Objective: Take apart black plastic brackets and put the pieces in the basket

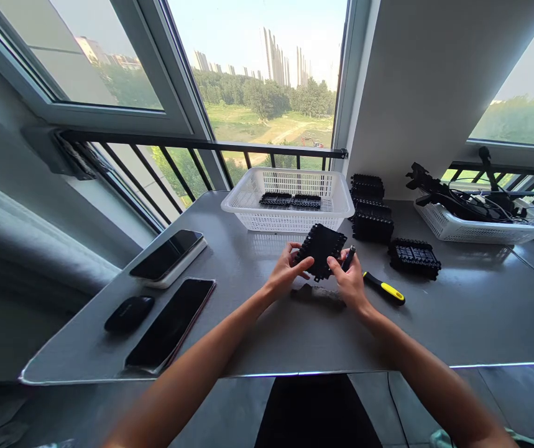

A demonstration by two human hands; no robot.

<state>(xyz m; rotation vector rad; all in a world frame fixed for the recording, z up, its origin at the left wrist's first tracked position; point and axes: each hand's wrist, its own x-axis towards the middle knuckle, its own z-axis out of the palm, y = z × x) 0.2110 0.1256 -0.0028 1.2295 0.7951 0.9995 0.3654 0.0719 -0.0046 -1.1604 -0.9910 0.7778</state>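
Observation:
A black plastic panel with toothed edges [325, 246] is held up, tilted, above the table. My left hand [288, 270] is closed on its left edge, thumb on the face. My right hand [349, 283] grips the lower right part, its thumb also on the face. A dark pen-like tool [349, 256] is tucked in the fingers of the right hand, its tip pointing up; its kind is not clear. Beside the right hand lies a tool with a yellow and black handle [390, 291]. Just below the hands, a dark piece with an uneven edge [317, 295] rests on the table.
A white plastic basket [290, 223] with two black panels stands behind the hands. Stacks of black panels [372, 223] and another pile [414, 258] are to the right. A second basket [490, 233] holds cables. Phones [171, 323] and a black case [129, 313] lie left.

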